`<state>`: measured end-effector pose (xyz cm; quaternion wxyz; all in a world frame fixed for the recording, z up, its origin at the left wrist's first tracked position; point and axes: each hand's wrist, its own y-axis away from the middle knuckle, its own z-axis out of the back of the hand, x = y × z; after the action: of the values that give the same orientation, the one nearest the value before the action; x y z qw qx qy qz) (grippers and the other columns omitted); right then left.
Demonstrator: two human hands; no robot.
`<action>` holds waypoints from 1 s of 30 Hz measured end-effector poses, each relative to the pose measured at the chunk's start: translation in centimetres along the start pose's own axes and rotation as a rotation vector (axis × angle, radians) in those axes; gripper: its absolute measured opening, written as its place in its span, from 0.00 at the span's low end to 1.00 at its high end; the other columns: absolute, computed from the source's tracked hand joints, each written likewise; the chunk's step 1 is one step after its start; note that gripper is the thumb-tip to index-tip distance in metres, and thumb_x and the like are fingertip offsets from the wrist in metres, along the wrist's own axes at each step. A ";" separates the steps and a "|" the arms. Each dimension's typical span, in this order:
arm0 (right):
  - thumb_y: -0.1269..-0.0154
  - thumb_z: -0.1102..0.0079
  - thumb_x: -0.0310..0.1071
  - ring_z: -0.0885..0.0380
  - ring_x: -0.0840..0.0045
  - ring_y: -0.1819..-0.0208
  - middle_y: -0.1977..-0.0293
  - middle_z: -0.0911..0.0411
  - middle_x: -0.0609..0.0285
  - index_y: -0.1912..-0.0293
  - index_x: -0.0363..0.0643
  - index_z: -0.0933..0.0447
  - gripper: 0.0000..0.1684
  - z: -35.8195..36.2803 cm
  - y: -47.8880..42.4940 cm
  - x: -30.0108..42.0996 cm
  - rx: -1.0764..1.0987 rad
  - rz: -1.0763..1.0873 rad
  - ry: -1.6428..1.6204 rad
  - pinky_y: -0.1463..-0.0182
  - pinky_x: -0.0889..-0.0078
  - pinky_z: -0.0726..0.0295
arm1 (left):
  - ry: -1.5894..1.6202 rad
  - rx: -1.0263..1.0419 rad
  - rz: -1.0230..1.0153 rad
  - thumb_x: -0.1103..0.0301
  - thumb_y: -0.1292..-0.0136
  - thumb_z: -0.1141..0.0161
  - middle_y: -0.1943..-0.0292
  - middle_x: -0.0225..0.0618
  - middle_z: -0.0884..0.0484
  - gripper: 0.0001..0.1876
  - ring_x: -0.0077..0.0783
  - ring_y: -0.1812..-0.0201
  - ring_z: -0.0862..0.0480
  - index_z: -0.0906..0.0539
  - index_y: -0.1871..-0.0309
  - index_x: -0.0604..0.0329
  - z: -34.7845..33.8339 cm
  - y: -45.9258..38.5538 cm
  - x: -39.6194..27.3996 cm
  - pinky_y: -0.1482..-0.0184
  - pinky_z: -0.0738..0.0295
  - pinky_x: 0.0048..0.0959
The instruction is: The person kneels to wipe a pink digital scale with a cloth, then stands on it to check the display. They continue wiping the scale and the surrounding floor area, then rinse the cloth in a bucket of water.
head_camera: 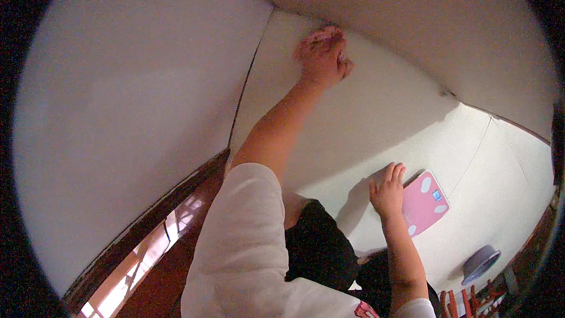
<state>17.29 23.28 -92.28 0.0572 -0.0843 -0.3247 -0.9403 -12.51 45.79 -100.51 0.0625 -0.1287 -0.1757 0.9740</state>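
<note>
My left hand (324, 57) is at the far edge of the pale tiled floor (362, 119), close to where it meets the wall. Its fingers are bent around a crumpled pinkish cloth (329, 34), blurred and partly hidden by the hand. My right hand (387, 190) rests palm down with fingers slightly apart, holding nothing. Beside it lies a pink bathroom scale (423, 207) with pale foot pads and a lit display. The right hand and forearm overlap the scale's left side, and I cannot tell whether they touch it.
A pale panel (132, 75) rises at the left, and a wall (419, 17) runs along the top right. A dark wooden edge (145, 212) lies at lower left. Toward the lower right sit a grey-blue basin (481, 264) and a reddish slatted object (463, 302). My bent knees (320, 243) are below.
</note>
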 end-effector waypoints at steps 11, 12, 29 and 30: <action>0.40 0.41 0.35 0.55 0.41 0.27 0.30 0.56 0.26 0.31 0.22 0.53 0.47 1.3 1.1 -1.2 0.084 0.066 -0.097 0.25 0.54 0.50 | -0.274 -0.082 0.165 0.44 0.40 0.45 0.38 0.55 0.28 0.34 0.50 0.36 0.29 0.23 0.43 0.69 1.4 -1.2 9.6 0.35 0.35 0.43; 0.40 0.41 0.35 0.55 0.41 0.27 0.30 0.56 0.26 0.31 0.23 0.54 0.47 1.5 1.0 -1.3 0.094 0.062 -0.086 0.25 0.54 0.50 | -0.297 0.089 0.252 0.43 0.39 0.46 0.36 0.54 0.29 0.35 0.50 0.35 0.30 0.24 0.41 0.69 1.4 -2.2 9.2 0.34 0.36 0.43; 0.45 0.36 0.36 0.57 0.41 0.26 0.29 0.56 0.29 0.31 0.25 0.52 0.50 1.5 1.0 -2.6 0.099 0.148 -0.177 0.25 0.53 0.50 | -0.303 0.423 0.218 0.39 0.39 0.49 0.30 0.49 0.37 0.43 0.46 0.29 0.38 0.36 0.31 0.67 1.8 -0.4 12.8 0.29 0.45 0.42; 0.45 0.36 0.37 0.56 0.41 0.27 0.30 0.56 0.28 0.31 0.25 0.51 0.50 1.7 1.0 -2.8 0.098 0.141 -0.167 0.25 0.54 0.50 | -0.263 0.430 0.228 0.39 0.39 0.49 0.30 0.49 0.36 0.42 0.45 0.29 0.38 0.36 0.31 0.67 2.2 -1.8 11.5 0.30 0.44 0.43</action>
<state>20.42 23.68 -90.96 0.1001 -0.1822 -0.3670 -0.9067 -24.01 48.71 -100.51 -0.0450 -0.0041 0.0442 0.9980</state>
